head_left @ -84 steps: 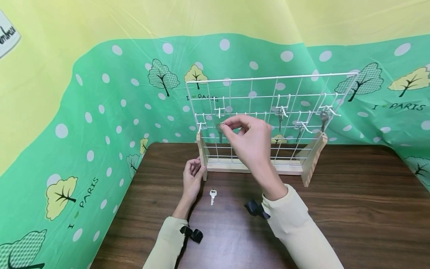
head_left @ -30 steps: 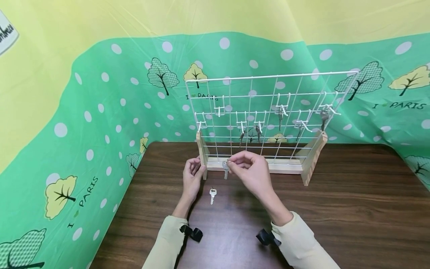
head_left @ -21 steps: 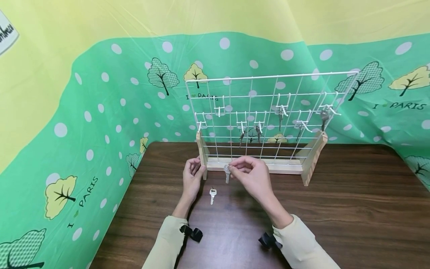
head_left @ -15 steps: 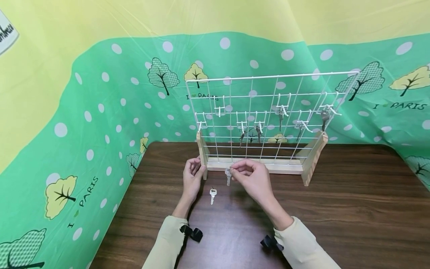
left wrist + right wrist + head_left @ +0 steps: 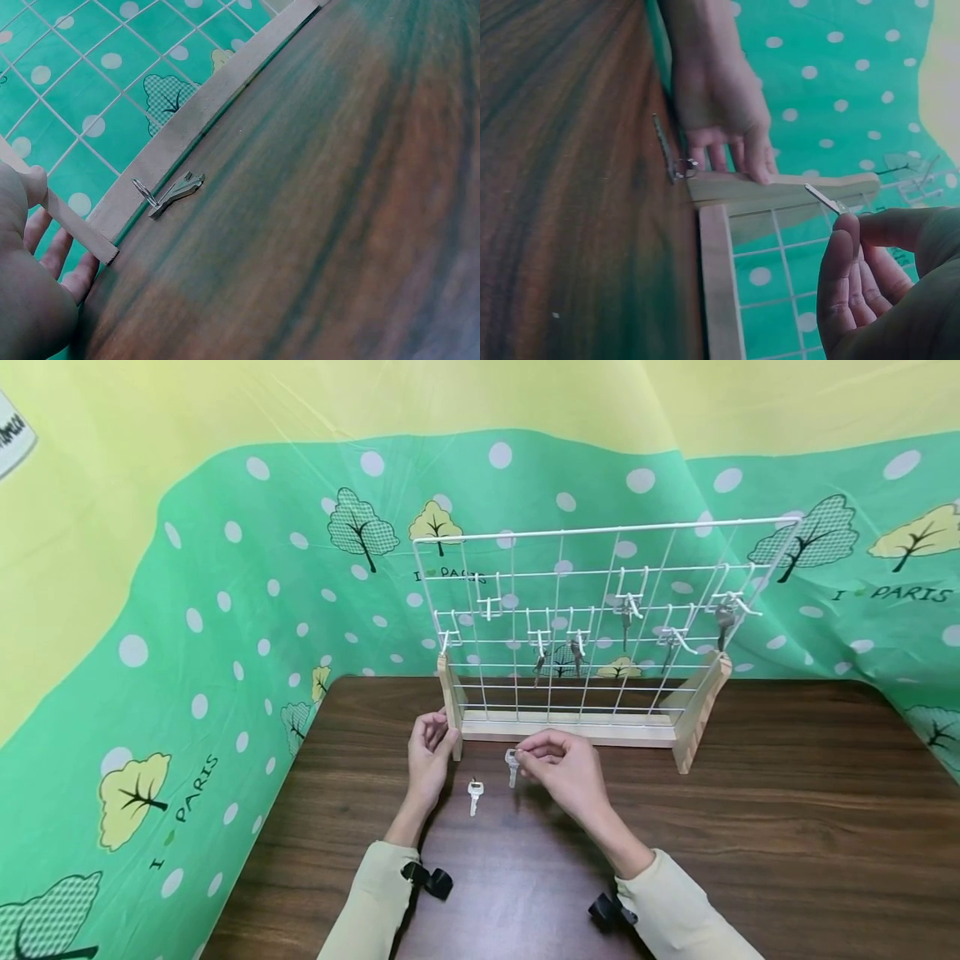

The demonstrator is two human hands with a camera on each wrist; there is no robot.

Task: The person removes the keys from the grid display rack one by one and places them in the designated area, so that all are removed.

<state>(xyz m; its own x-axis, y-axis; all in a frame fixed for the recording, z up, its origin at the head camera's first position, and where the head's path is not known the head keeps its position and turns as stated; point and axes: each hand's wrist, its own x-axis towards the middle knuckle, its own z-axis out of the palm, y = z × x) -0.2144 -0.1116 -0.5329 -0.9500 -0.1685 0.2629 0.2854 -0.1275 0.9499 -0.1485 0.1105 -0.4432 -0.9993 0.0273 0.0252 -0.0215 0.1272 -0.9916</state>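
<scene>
My right hand pinches a silver key by its head, blade hanging down, in front of the rack's base. In the right wrist view that key sticks out past thumb and finger. My left hand holds the wooden left end of a white wire grid rack, thumb on one side and fingers on the other. A second key with a small ring lies flat on the table, right of my left hand; the left wrist view shows this key near the rack's base bar.
Several white hooks hang on the grid. Keys hang from those at middle and right, such as one key at far right. The upper left hook and lower left hook bear none. A patterned cloth stands behind the brown table.
My right hand has brought the key down from beside the left hooks to low in front of the rack, then slightly nearer me. My left hand and the key on the table stay put.
</scene>
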